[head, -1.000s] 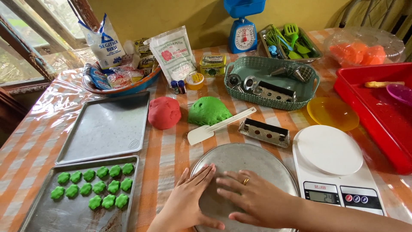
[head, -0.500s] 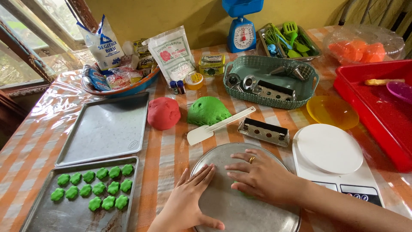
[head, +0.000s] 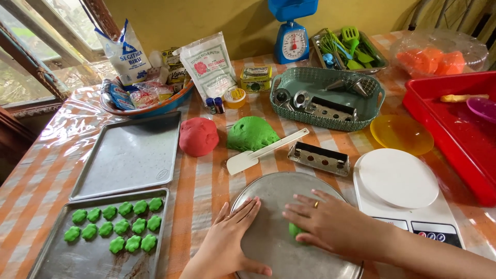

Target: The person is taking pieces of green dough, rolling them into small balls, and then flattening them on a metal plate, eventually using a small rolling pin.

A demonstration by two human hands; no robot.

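Dough (head: 294,231), a small green lump, sits on the round metal tray (head: 274,196) under my right hand (head: 330,225), almost hidden by the palm. Going down in size: the tray lies on the checked table (head: 206,181), near the white digital scale (head: 400,194); my left hand (head: 227,243) lies flat and open on its rim, gripping nothing. My right hand presses flat too, fingers spread, not clamped. I judge the lump soft, light, slightly tacky; best handled under the palm.

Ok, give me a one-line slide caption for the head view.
Right hand presses green dough on a round metal tray; left hand steadies its edge.
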